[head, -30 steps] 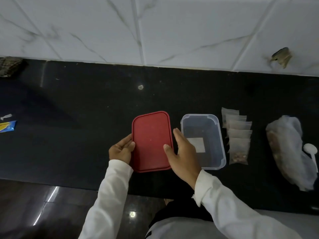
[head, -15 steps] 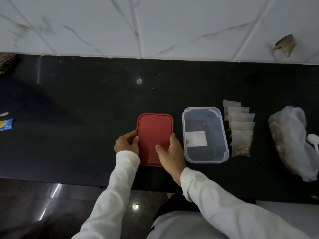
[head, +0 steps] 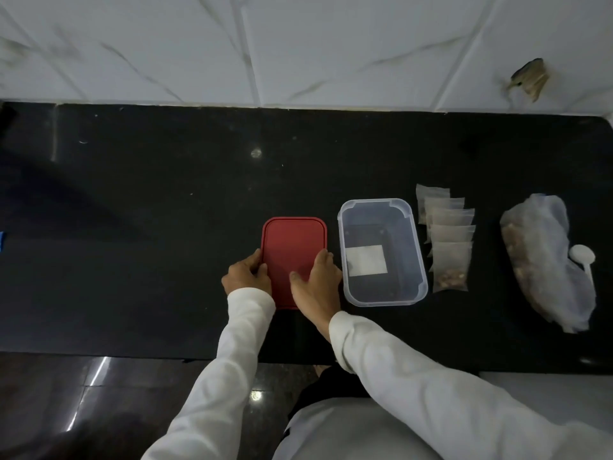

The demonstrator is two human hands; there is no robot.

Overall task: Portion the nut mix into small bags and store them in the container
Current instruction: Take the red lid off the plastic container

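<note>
Nut mix (head: 513, 242) sits in a large clear plastic bag (head: 550, 267) lying at the right end of the black counter (head: 149, 227), with a white scoop (head: 582, 258) resting against the bag's right side. Just left of it, five small bags (head: 449, 247) lie in an overlapping row that runs from the wall toward the counter's front edge. The nearest one shows brown nuts gathered at its bottom, but what the others hold is too faint to tell. The clear container (head: 384, 303) stands open just left of the small bags, close to them but not touching. No bags are inside it, and a pale square label (head: 366, 265) shows at its base. The red lid (head: 293, 250) lies flat on the counter beside the container's left wall, separated from it by a narrow gap. Both hands are on the lid. The left hand (head: 247, 277) curls its fingers around the lid's left edge, and the right hand (head: 316, 283) holds the right edge, with its thumb spread on the lid's top surface. Both arms wear long white sleeves (head: 398, 360). White marbled tiles (head: 331, 44) rise behind the counter, and a small blue object (head: 1, 240) shows at the far left edge.
</note>
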